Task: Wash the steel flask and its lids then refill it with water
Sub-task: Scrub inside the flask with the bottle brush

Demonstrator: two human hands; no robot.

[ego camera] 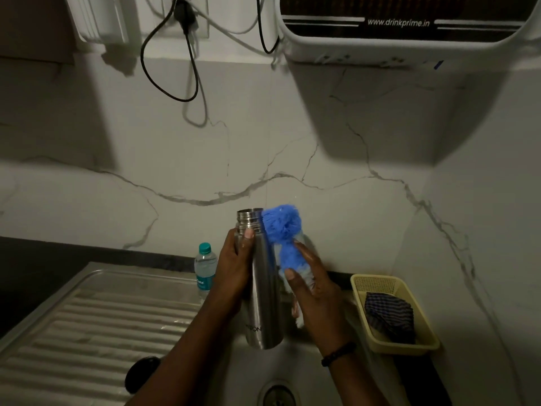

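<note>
The steel flask point(263, 285) stands upright in mid-air above the sink, its threaded mouth uncovered. My left hand point(234, 265) grips it just below the neck, thumb on the front. My right hand point(313, 291) holds a blue bristle brush point(282, 230), whose fluffy head presses against the flask's right side near the neck. A dark round object point(143, 373), possibly a lid, lies on the drainboard beside my left forearm; what it is I cannot make out.
The sink basin with its drain point(276, 395) lies below the flask. A ribbed steel drainboard point(87, 323) extends left. A small plastic water bottle point(205, 269) stands behind my left hand. A yellow basket point(363, 285) holding a striped cloth sits right. A water purifier point(398, 33) hangs above.
</note>
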